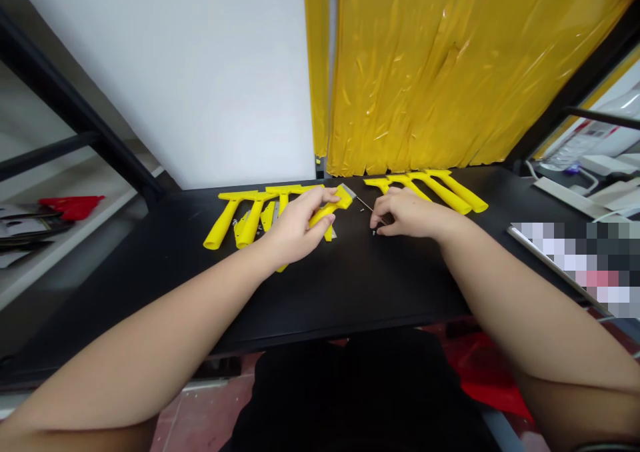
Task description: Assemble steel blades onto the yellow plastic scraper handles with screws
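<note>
My left hand [300, 229] is closed around a yellow plastic scraper [341, 197], whose flat metal blade points up and to the right. To its right, my right hand [407, 213] is closed, thumb and fingers pinched low over the tabletop. A thin metal rod [364, 203] sticks out of those fingers toward the scraper; its other end is hidden in the hand. Tiny screws [373, 233] lie on the black table [350, 285] beside the right fingertips. Yellow T-shaped handles [219, 229] and small yellow plates [269, 217] lie left of and partly behind my left hand.
Several more yellow handles [450, 195] lie in a row behind my right hand. A white panel [200, 72] and a yellow plastic sheet [425, 72] stand along the table's back. Black frame bars [110, 159] rise at the left, and a shelf holds a red item [75, 208].
</note>
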{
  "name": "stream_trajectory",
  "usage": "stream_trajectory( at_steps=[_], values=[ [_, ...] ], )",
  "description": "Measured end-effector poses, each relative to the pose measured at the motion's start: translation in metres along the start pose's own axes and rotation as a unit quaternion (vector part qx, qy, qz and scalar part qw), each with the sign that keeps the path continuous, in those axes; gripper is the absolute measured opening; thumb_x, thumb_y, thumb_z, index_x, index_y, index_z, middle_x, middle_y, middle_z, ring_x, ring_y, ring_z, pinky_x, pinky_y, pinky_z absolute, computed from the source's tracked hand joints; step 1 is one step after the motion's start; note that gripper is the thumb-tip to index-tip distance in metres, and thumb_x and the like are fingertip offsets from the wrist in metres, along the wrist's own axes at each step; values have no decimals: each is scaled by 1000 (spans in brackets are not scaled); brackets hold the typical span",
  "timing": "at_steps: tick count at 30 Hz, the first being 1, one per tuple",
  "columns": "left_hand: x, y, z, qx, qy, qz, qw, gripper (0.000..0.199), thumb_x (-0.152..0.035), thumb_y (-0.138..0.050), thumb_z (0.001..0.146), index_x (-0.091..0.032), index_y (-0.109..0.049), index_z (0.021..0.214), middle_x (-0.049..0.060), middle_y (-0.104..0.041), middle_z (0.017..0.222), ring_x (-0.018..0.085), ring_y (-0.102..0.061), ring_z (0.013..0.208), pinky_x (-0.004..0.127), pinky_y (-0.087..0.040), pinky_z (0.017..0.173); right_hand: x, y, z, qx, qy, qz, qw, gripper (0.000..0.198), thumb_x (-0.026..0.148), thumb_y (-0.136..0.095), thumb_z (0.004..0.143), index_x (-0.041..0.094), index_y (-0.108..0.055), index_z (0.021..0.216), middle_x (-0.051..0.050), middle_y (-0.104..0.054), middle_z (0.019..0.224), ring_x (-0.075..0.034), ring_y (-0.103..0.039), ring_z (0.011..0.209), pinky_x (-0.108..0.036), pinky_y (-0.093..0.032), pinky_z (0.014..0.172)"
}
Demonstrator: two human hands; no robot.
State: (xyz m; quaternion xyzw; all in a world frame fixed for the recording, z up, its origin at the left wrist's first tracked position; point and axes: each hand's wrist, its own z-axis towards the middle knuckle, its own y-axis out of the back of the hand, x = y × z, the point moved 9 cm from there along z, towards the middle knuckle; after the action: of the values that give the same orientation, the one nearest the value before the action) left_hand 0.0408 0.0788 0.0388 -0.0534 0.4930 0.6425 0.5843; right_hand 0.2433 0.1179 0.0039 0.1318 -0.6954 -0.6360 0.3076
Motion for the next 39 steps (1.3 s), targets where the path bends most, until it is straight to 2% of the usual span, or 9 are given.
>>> stream_trajectory(
  at_steps=[3,5,9,13,17,22,28,35,39],
  values=[
    [15,-5,2,-16,103,-222,969,26,-27,-71,97,-23,-50,112,7,-70,115,15,-73,81,28,-58,67,9,-6,4,15,-9,-14,1000,9,22,-76,86,26,-83,85,-5,-79,92,-29,-56,103,-44,-32,97],
    [18,-9,3,-20,145,-322,936,34,-25,-75,92,-24,-46,108,0,-66,97,11,-65,64,25,-52,56,13,-7,4,20,-8,-22,1000,11,20,-74,87,25,-81,81,-5,-79,91,-28,-57,102,-44,-31,97],
    [26,-14,3,-19,217,-426,878,44,-22,-80,87,-26,-42,110,-5,-63,81,10,-62,58,22,-48,54,16,-4,1,17,-16,-8,1000,12,19,-77,81,23,-81,92,-4,-80,97,-27,-61,101,-44,-33,99],
    [37,-14,2,-39,261,-461,847,48,-19,-80,83,-26,-42,111,-3,-65,83,10,-62,60,20,-45,53,25,-8,-3,47,5,45,998,16,24,-77,83,25,-83,98,-4,-81,94,-28,-64,105,-43,-38,101],
    [44,-15,1,-40,285,-474,832,46,-17,-80,82,-25,-45,111,0,-67,88,10,-62,60,20,-43,52,38,-14,-2,65,47,70,994,21,17,-71,85,25,-84,99,-2,-82,89,-25,-68,99,-41,-43,101],
    [48,-16,0,-39,302,-490,817,44,-14,-78,83,-24,-46,112,1,-67,86,9,-60,58,19,-43,52,44,-18,-2,69,58,86,992,24,11,-70,81,24,-83,96,-1,-79,86,-20,-69,83,-34,-49,82],
    [50,-18,1,-30,304,-508,806,39,-12,-76,82,-22,-49,109,5,-69,89,10,-62,61,18,-39,49,58,-21,-6,92,48,105,989,19,9,-70,79,23,-79,87,2,-72,76,-15,-62,67,-30,-45,68],
    [40,-22,1,28,281,-520,806,38,-16,-79,81,-20,-51,108,3,-68,85,10,-61,56,19,-35,44,53,-25,-8,120,-30,95,988,16,9,-72,74,23,-71,80,0,-75,81,-18,-65,71,-32,-48,67],
    [32,-23,1,55,262,-520,811,36,-18,-78,83,-21,-52,108,1,-66,82,9,-58,53,20,-34,43,50,-26,-9,121,-36,67,990,13,12,-72,75,24,-67,77,-1,-74,80,-19,-64,72,-34,-47,65]
  ],
)
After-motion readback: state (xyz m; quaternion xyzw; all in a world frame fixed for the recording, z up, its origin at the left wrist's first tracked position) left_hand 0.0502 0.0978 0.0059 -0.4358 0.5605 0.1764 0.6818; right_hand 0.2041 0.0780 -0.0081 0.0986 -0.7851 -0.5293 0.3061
